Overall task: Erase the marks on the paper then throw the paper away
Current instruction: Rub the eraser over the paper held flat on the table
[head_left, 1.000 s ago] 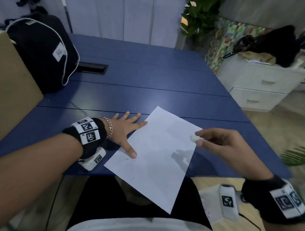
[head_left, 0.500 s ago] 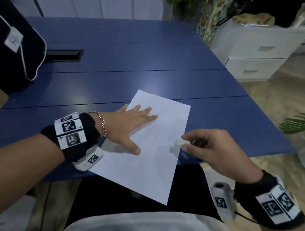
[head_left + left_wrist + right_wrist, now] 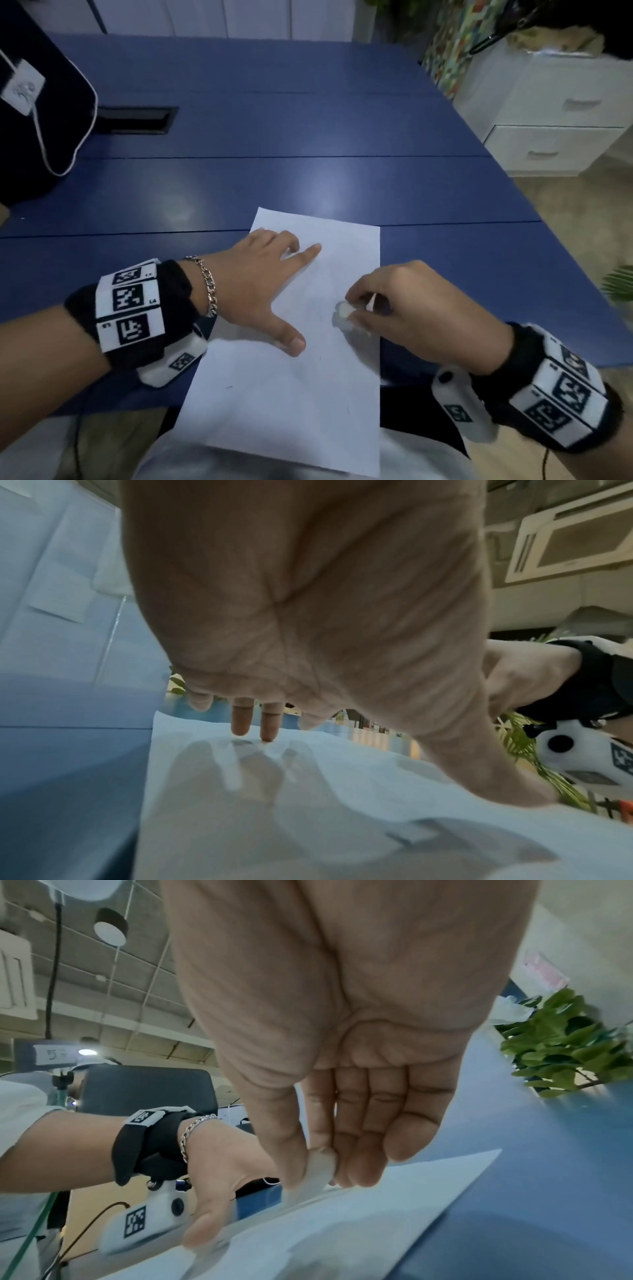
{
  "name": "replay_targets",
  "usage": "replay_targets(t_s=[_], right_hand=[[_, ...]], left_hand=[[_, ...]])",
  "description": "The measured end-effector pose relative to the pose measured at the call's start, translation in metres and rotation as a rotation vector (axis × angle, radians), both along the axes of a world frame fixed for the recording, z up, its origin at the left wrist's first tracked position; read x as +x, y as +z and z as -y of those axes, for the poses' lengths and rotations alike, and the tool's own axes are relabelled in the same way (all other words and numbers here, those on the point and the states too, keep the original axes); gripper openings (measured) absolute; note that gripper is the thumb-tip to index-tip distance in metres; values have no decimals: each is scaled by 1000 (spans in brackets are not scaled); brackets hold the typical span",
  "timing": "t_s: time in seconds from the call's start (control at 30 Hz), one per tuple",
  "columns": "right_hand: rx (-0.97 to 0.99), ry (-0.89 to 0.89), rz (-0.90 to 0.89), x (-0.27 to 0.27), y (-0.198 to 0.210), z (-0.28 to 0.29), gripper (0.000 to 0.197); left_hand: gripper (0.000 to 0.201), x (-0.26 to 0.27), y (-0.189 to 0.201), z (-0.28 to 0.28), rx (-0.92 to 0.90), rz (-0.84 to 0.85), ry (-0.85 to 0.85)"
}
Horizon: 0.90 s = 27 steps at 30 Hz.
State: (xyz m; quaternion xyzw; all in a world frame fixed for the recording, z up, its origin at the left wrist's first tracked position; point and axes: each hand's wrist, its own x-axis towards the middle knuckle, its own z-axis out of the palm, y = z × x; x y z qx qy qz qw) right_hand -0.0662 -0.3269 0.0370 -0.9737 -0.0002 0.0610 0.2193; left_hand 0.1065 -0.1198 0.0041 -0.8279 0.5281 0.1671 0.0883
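A white sheet of paper (image 3: 301, 394) lies on the blue table (image 3: 274, 185), its near end hanging over the front edge. Faint small marks show on its lower half. My left hand (image 3: 267, 291) presses flat on the paper's left part with fingers spread; the left wrist view shows the fingertips (image 3: 267, 731) touching the paper (image 3: 308, 818). My right hand (image 3: 394, 308) pinches a small white eraser (image 3: 342, 313) between thumb and fingers, its tip down on the paper's right side. In the right wrist view the eraser (image 3: 320, 1169) meets the paper (image 3: 342, 1231).
A black bag (image 3: 37, 113) stands at the table's far left, next to a dark cable slot (image 3: 137, 120). A white drawer cabinet (image 3: 555, 116) stands on the floor to the right, with green plant leaves (image 3: 620, 284) near the table's right edge.
The paper has turned straighter toward me. My left hand slid further onto it. My right hand came down from beside the sheet and set the eraser on the paper.
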Motion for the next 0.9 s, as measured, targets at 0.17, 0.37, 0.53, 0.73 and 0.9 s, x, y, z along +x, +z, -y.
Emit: replay_targets(t_s=[0.17,0.37,0.53,0.73,0.9], right_hand=[[-74,-6,23,47,-4,15,12],[-75,-11,56,67,-19,11,13],[-108,212,-71,54,-15,-3,21],[-170,148,1,66,-3,3,14],[-132,316,-121,38,-3,-19,15]], left_hand=[[146,14,-5,8,92,-69,49],[143,13,-10,11,149,-111,72],[144,14,-10,13,135,-125,89],[142,15,-10,14,139,-105,93],[142,13,-8,15,140,-136,121]])
